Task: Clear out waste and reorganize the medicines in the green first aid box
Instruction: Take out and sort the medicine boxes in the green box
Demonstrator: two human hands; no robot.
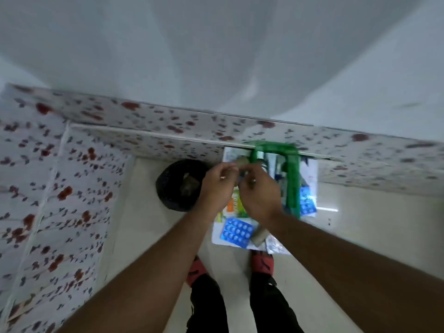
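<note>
The green first aid box (293, 179) stands on a white sheet (312, 169) on the floor against the flowered wall. My left hand (217, 182) and my right hand (260, 192) meet in front of it, fingers pinched together on a small item (241, 171) too blurred to name. Below my hands lie a blue blister pack (236, 233), an orange and green packet (236, 204), a grey roll (259, 235) and a silver strip (275, 245). A second blue blister pack (307, 200) lies right of the box.
A black round bin (179, 186) stands on the floor left of my hands, with something dark inside. Flowered wall panels (60, 176) close in on the left and behind. My feet in red footwear (263, 263) stand just below the white sheet.
</note>
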